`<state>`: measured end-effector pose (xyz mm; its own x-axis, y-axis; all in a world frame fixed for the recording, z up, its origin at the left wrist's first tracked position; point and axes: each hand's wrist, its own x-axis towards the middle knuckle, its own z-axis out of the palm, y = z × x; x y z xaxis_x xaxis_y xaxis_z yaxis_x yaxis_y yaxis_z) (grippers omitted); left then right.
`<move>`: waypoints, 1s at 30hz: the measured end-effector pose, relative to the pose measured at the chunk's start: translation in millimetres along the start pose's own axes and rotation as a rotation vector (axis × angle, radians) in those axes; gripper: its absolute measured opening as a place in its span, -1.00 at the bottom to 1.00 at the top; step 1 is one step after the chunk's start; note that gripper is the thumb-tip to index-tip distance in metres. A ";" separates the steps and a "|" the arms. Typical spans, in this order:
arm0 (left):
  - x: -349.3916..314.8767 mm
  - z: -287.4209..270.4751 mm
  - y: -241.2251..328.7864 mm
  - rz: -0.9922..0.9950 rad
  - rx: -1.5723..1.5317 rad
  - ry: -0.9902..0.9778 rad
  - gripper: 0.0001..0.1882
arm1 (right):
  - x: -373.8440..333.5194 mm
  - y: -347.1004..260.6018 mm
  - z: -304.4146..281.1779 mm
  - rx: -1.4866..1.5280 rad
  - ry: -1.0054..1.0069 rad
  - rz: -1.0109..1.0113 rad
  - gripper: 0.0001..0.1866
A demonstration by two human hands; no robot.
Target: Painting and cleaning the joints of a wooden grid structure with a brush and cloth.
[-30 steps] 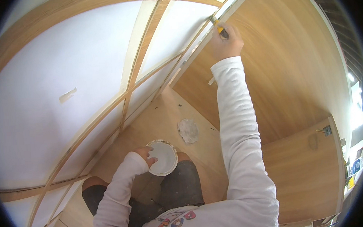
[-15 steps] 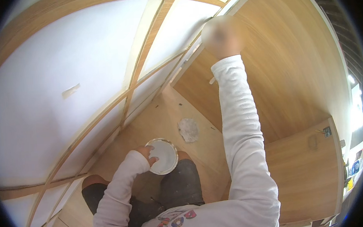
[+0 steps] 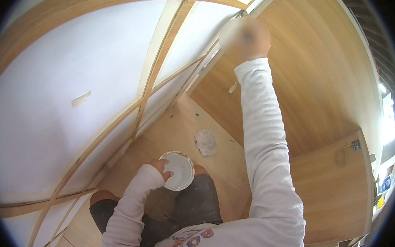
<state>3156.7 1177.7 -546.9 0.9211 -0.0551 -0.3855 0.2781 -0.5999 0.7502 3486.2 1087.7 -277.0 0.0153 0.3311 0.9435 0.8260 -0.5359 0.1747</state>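
Observation:
My left hand (image 3: 160, 167) grips the near-left rim of a round tub (image 3: 192, 165), with fingers over its edge. Pale white-grey contents fill the tub, and its rim is smeared; it sits above my knee. Up at the far right, my right hand (image 3: 258, 38) reaches to the corner where the white panel wall (image 3: 89, 48) meets a wood-grain board (image 3: 310, 48). A blurred patch covers its fingers, so whatever it holds is hidden. A small pale strip (image 3: 233, 87) shows against the board just below that hand.
Wooden battens (image 3: 157, 53) cross the white panels, and a scrap of tape (image 3: 81, 99) sticks to one. A crumpled white sheet or rag (image 3: 205, 142) lies on the plywood floor (image 3: 179, 120). A lower wooden door (image 3: 332, 183) with a metal hinge (image 3: 355, 145) stands at right.
My right hand has shifted slightly to the right along the corner, and the small pale strip has changed its angle. My left hand and the tub stay nearly in place.

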 end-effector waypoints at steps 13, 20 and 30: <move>4.3 1.3 -2.2 -0.003 0.033 -0.005 -0.40 | -5.0 -3.9 4.9 -0.073 0.101 -0.100 -0.79; 5.2 1.2 -1.9 -0.037 0.004 -0.042 -0.40 | 0.4 -4.7 3.2 -0.101 0.135 -0.075 -0.81; 11.1 11.5 -10.5 0.009 -0.008 -0.007 -0.41 | -29.7 -15.4 10.3 -0.132 -0.121 -0.224 -0.76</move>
<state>3160.9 1174.2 -565.2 0.9215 -0.0660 -0.3828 0.2725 -0.5926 0.7580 3478.8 1094.1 -310.6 -0.0854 0.5385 0.8383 0.7360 -0.5330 0.4174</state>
